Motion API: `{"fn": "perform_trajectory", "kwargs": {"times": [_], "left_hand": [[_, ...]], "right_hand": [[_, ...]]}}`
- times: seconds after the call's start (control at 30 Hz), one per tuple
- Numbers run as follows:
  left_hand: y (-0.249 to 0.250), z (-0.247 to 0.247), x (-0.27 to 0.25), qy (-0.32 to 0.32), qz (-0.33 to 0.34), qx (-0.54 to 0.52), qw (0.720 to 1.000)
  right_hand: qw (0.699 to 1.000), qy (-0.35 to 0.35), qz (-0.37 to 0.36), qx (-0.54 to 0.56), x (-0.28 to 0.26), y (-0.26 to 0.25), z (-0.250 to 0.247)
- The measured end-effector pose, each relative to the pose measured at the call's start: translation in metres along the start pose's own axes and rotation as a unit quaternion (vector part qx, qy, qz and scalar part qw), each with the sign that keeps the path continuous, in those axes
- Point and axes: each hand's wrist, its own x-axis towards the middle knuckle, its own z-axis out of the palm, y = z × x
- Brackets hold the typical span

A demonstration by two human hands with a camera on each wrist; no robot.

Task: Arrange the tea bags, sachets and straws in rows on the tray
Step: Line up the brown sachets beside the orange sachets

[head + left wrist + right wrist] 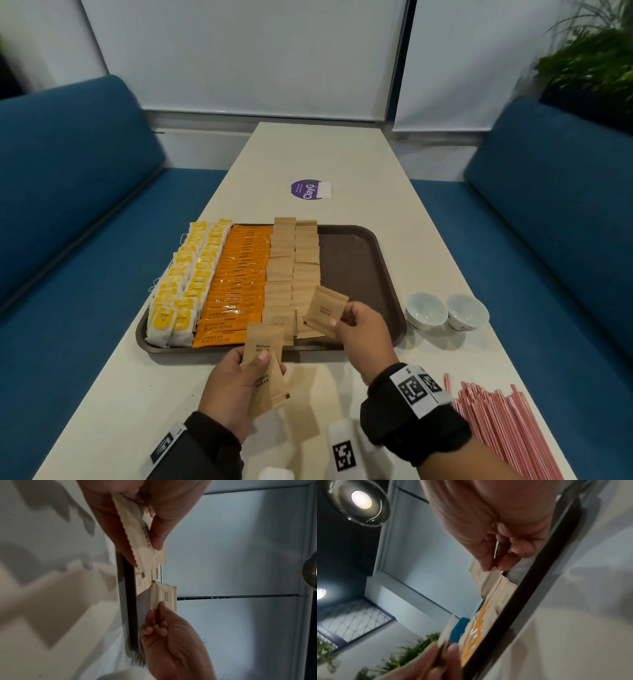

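Observation:
A brown tray (356, 260) lies on the table, its right third bare. On it run rows of yellow tea bags (185, 274), orange coffee sachets (236, 274) and tan brown sugar sachets (291, 267). My left hand (236, 380) grips a small stack of brown sugar sachets (265, 353) just before the tray's near rim. My right hand (363, 329) pinches one brown sugar sachet (325, 311) by its corner, tilted above the near end of the sugar rows. In the left wrist view that sachet (164, 596) hangs over the tray edge. Pink straws (496, 421) lie in a heap at the table's near right.
Two small white cups (445, 311) stand just right of the tray. A purple round sticker (308, 189) sits on the table beyond it. Blue sofas (68, 192) flank the table on both sides.

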Motion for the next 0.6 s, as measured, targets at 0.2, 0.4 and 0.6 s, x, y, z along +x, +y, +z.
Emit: {"fn": "perform_trajectory", "kwargs": {"times": [0.2, 0.4, 0.6], "left_hand": [[0.004, -0.001, 0.007, -0.006, 0.003, 0.023, 1.000], [0.003, -0.004, 0.016, -0.013, -0.005, 0.040, 0.999], [0.000, -0.002, 0.022, -0.017, -0.023, 0.031, 0.999]], "right_hand": [[0.982, -0.028, -0.004, -0.185, 0.026, 0.002, 0.010], [0.977, -0.029, 0.029, -0.210, 0.036, 0.006, 0.019], [0.980, -0.021, 0.022, -0.196, 0.038, 0.006, 0.019]]}}
